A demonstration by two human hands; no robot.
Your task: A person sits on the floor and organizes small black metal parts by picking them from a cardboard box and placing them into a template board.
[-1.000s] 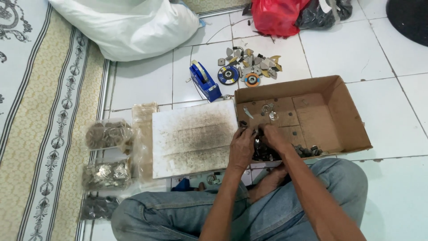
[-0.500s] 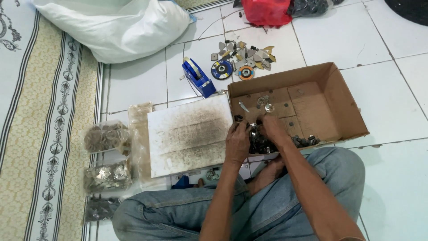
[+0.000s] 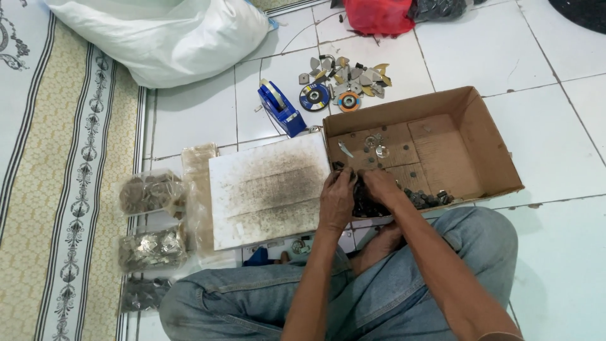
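Fingers of the left hand (image 3: pixel 336 201) and right hand (image 3: pixel 380 187) curled together among the small dark metal parts (image 3: pixel 366 203) at the cardboard box's (image 3: pixel 486 148) near-left edge; whether they gripped any, I cannot tell. The box's right half lay open, a white board (image 3: pixel 268 189) just left.

box's far half (image 3: pixel 442 151) open, tape dispenser (image 3: pixel 281 108) beyond

A blue tape dispenser (image 3: pixel 281 108) stands near a white sack (image 3: pixel 167 35).

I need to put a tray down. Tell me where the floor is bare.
Bare tile lies right of the cardboard box, and between the white sack and the white board. It is crowded by the tape dispenser, metal parts and filled bags.
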